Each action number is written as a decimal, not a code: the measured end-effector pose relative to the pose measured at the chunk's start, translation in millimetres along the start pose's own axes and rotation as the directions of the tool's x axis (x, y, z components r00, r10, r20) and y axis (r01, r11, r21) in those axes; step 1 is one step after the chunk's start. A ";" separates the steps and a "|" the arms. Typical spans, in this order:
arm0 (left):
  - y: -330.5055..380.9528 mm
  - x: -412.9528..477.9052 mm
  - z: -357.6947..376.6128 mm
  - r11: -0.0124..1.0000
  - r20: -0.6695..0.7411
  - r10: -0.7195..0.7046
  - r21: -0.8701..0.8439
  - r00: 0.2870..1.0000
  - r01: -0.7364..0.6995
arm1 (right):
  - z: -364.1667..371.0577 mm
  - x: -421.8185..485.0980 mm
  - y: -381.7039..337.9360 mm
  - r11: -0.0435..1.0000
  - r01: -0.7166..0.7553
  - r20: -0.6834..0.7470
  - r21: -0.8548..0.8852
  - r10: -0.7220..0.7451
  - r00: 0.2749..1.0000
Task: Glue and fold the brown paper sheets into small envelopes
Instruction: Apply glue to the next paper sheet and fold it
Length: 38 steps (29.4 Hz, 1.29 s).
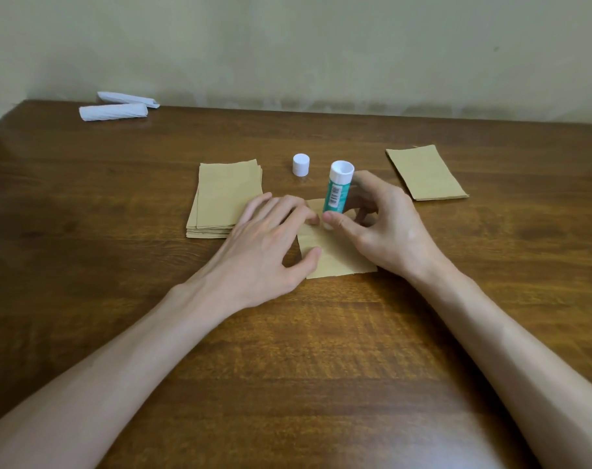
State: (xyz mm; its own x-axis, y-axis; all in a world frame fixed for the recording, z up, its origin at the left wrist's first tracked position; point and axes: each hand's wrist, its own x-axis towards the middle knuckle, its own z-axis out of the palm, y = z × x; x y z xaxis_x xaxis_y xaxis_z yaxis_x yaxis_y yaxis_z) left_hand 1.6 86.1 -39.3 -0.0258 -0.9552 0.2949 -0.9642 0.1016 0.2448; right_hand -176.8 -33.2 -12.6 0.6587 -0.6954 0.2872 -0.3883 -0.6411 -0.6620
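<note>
A small brown paper sheet (338,258) lies flat in the middle of the table. My left hand (270,238) rests on its left edge with fingers spread, pressing it down. My right hand (385,225) grips a green-and-white glue stick (336,194), held upside down with its tip on the sheet's upper part. The glue stick's white cap (301,165) stands apart behind it. A stack of brown sheets (223,198) sits to the left, partly under my left fingers. A thin pile of brown paper pieces (426,172) lies at the right.
Two folded white paper bundles (118,108) lie at the table's far left corner near the wall. The wooden table (304,333) stretches toward me; its back edge meets a pale wall.
</note>
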 end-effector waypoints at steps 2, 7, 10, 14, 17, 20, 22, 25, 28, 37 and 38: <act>-0.1 -0.4 0.0 1.000 0.001 0.000 -0.006 1.000 0.000 | -1.6 -0.8 2.3 0.999 0.008 0.020 -0.046 -0.007 1.000; -0.8 -1.6 0.1 1.000 -0.002 -0.001 -0.004 1.000 0.001 | -6.3 -2.7 1.6 0.996 0.008 -0.016 -0.086 -0.009 1.000; -1.2 -1.4 0.1 1.000 0.004 -0.002 -0.005 1.000 0.002 | -9.0 -3.8 1.4 0.997 0.011 -0.028 -0.076 -0.013 1.000; -0.6 -1.8 -0.1 1.000 0.004 -0.004 -0.004 1.000 0.004 | -15.4 -5.5 3.2 0.992 0.008 0.010 -0.125 -0.006 1.000; -1.4 -1.9 -0.1 1.000 0.010 -0.007 -0.004 1.000 0.007 | -20.4 -6.4 4.9 0.988 -0.017 0.015 -0.152 0.019 1.000; -1.2 -2.1 -0.4 1.000 0.013 -0.008 0.000 1.000 0.008 | -25.3 -6.8 7.0 0.986 -0.046 0.012 -0.162 0.049 0.999; -0.8 -2.3 -0.4 1.000 0.011 -0.010 -0.004 1.000 0.010 | -27.6 -7.0 7.8 0.985 -0.062 0.014 -0.163 0.065 0.998; -0.5 -2.0 -0.4 1.000 0.007 -0.009 -0.005 1.000 0.009 | -28.6 -6.4 8.9 0.983 -0.080 0.015 -0.166 0.083 0.996; -0.6 -2.1 -0.1 1.000 0.004 -0.009 -0.007 1.000 0.009 | -29.1 -6.2 11.2 0.989 -0.116 -0.012 -0.091 0.116 0.993; -0.1 0.0 0.9 1.000 -0.002 -0.019 -0.008 1.000 0.019 | -20.1 -7.0 4.7 0.983 -0.077 -0.100 0.165 0.095 0.990; -0.1 0.0 0.8 1.000 -0.005 -0.018 -0.009 1.000 0.018 | -16.7 -6.7 4.7 0.985 -0.068 -0.076 0.156 0.080 0.994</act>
State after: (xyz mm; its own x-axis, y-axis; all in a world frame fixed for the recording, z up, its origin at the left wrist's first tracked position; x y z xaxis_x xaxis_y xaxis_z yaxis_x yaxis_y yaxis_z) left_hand 1.5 85.9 -40.0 -0.0070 -0.9555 0.2949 -0.9622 0.0867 0.2582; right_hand -193.8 -36.9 -6.1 0.5746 -0.7673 0.2847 -0.3268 -0.5340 -0.7798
